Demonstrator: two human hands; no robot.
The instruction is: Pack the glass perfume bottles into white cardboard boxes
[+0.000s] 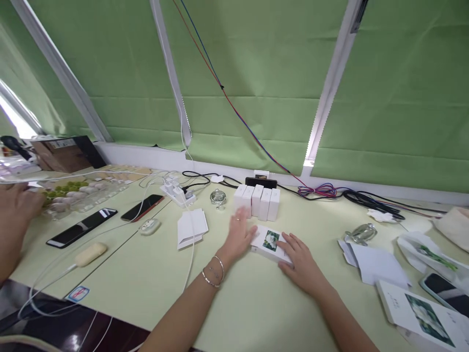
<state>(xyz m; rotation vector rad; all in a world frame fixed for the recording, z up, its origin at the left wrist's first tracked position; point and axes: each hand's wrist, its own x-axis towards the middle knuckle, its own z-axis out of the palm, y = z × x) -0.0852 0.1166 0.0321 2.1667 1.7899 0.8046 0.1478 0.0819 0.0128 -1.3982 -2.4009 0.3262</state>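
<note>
A flat white box (271,242) with a green picture of a white flower lies on the table in front of me. My right hand (299,259) grips its right end, thumb at the front side and fingers over the top. At the box's left end is my left hand (240,237), its thumb close to the edge. The left fingers are stretched out and a little blurred, reaching towards a row of small white boxes (257,201) that stand upright. Several of these stand side by side.
Left are a power strip (178,193), folded white card (192,227), phones (82,227) and another person's hand (18,210) by an egg-like tray (80,195). Right lie a glass bottle (362,233), papers (379,264) and a larger flower-picture box (427,318). Cables (370,203) run along the back.
</note>
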